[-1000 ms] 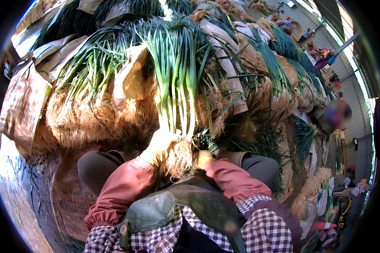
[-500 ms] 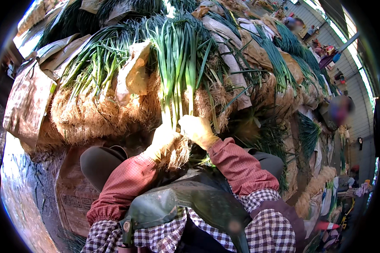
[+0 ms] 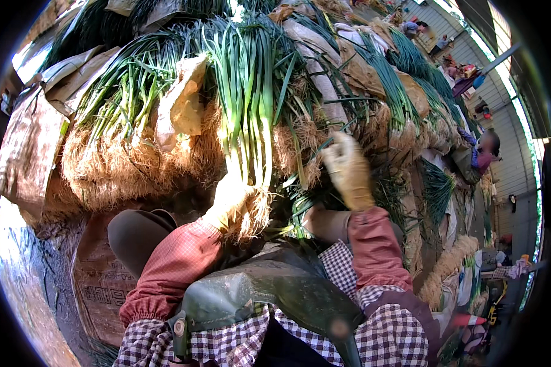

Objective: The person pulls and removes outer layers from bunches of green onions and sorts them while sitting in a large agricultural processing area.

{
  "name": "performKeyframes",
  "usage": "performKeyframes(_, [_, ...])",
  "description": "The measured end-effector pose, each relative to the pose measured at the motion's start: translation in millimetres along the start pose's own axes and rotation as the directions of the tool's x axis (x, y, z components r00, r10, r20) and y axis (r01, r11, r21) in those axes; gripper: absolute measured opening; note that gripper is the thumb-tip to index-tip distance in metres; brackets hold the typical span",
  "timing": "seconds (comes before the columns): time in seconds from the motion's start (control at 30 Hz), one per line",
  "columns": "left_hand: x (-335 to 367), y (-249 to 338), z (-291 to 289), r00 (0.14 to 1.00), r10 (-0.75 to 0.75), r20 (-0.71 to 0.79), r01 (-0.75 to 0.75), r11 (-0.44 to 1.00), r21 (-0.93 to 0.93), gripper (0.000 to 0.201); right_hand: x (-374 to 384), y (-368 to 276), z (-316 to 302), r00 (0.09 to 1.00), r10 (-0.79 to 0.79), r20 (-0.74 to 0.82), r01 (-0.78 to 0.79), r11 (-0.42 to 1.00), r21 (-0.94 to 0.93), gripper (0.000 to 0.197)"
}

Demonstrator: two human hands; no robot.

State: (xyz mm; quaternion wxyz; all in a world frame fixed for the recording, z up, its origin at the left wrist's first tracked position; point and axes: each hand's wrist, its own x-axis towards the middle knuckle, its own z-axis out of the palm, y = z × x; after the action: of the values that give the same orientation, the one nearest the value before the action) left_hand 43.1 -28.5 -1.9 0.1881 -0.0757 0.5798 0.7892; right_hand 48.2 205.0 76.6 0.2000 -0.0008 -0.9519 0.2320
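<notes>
In the middle stands a bunch of green onions (image 3: 246,92), white stems and pale roots down, dark green leaves leaning up on the pile behind. My left hand (image 3: 229,202), in a yellowish glove, is closed around the bunch's lower stems just above the roots (image 3: 256,214). My right hand (image 3: 349,174), gloved the same way, is apart from the bunch, to its right, near the hanging roots of the pile. Motion blurs its fingers, which look partly bent; whether anything is between them I cannot make out.
A long heap of green onions (image 3: 128,85) lies ahead, roots toward me, partly covered by brown sacks (image 3: 33,144) and a torn paper piece (image 3: 183,92). Loose leaves lie below my right hand. Other people (image 3: 480,153) are at the far right, near more onion heaps (image 3: 438,192).
My right hand has left the stems and swung right, away from the bunch. My left hand keeps its grip, and the bunch has stayed in about the same place.
</notes>
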Motion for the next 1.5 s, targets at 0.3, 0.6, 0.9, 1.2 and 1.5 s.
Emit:
performKeyframes(0.3, [27.0,-32.4,-33.9,0.837,0.483,0.259,-0.522,0.558,0.645,0.016,-43.1,-48.5,133.5,0.816,-0.486,0.314,0.540,0.834,-0.111,0.011])
performKeyframes(0.6, [11.5,-6.4,-15.6,0.930,-0.116,0.350,0.283,0.833,-0.476,0.025,-38.0,10.7,98.9,0.930,0.142,0.339,-0.357,0.568,0.741,0.034])
performKeyframes(0.9, [1.7,-7.3,-12.1,0.922,-0.148,0.357,0.126,0.988,0.085,0.023,-49.2,3.6,191.2,0.941,0.080,0.329,-0.309,0.603,0.736,0.005])
performKeyframes(1.2, [12.0,-28.4,-32.2,0.977,0.045,0.210,0.015,0.962,-0.273,0.025,-40.9,-12.1,196.8,0.973,-0.061,0.222,-0.187,0.355,0.916,0.011])
performKeyframes(1.5, [-0.6,-6.6,-18.5,0.943,-0.130,0.307,0.276,0.822,-0.498,0.023,13.4,-13.7,205.5,0.705,0.578,0.412,-0.660,0.321,0.679,0.018])
